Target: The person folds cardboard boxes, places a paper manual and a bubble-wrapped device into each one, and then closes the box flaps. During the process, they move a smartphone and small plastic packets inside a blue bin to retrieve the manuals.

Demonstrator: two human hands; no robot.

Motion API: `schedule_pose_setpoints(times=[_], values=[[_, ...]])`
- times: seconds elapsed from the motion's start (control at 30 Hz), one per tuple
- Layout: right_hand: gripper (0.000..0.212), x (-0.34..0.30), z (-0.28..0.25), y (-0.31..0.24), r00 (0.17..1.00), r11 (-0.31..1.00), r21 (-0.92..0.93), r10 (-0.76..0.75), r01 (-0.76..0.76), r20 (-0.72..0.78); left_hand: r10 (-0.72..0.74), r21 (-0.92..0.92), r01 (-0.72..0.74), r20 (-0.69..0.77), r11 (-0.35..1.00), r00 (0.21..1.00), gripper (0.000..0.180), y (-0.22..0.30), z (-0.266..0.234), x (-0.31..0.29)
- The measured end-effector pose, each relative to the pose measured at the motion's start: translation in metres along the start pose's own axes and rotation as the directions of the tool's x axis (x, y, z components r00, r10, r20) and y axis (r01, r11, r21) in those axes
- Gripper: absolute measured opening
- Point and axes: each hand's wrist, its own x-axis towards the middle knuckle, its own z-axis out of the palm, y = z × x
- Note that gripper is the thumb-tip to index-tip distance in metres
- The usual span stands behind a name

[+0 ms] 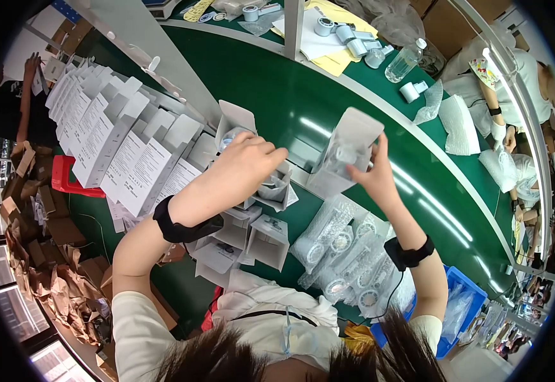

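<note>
My right hand [375, 170] grips an open white box [349, 137] from its right side, thumb toward the opening. A pale handheld device in clear wrap [344, 155] shows inside it. Over a row of open boxes, my left hand [252, 162] has its fingers curled down beside an upright box flap [237, 116]. Its fingertips are hidden, and what they hold, if anything, cannot be made out. Close to them is a plastic-wrapped item [229, 136] in a box. Below my left hand stand more open white boxes [268, 242], some with wrapped items inside.
Bubble-wrapped devices [341, 254] are heaped at front right, beside a blue bin [459, 305]. Stacked white boxes [118, 140] fill the left, with a red tray [73, 178]. A green conveyor belt [258, 83] and metal post [163, 57] lie beyond. Co-workers sit on both sides.
</note>
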Motion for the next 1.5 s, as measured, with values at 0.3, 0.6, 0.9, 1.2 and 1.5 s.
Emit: schedule_pose_setpoints(times=[0.3,0.6,0.9,1.2,1.5], values=[[0.097,0.116,-0.012,0.042,0.935,0.980,-0.142,-0.178,0.140,-0.308,0.042,-0.024,-0.041,0.053,0.999,0.998,0.017,-0.005,0.011,0.010],[0.071,0.028,-0.051,0.013,0.988,0.804,-0.575,-0.143,0.153,0.062,0.091,-0.119,-0.081,0.088,0.990,0.992,0.013,0.017,0.005,0.012],[0.049,-0.231,-0.095,-0.054,0.997,0.954,-0.298,0.002,-0.025,-0.076,0.025,-0.235,0.006,0.129,0.972,0.991,0.012,0.048,0.030,0.019],[0.033,-0.423,-0.176,0.064,0.569,0.849,-0.034,0.323,-0.527,-0.756,-0.015,-0.167,0.007,-0.048,0.986,0.999,0.042,0.062,0.048,0.005],[0.049,-0.429,-0.251,0.261,0.763,0.475,-0.603,0.304,-0.641,-0.571,-0.252,-0.127,0.230,-0.202,0.965,0.946,0.045,0.068,0.059,-0.021]])
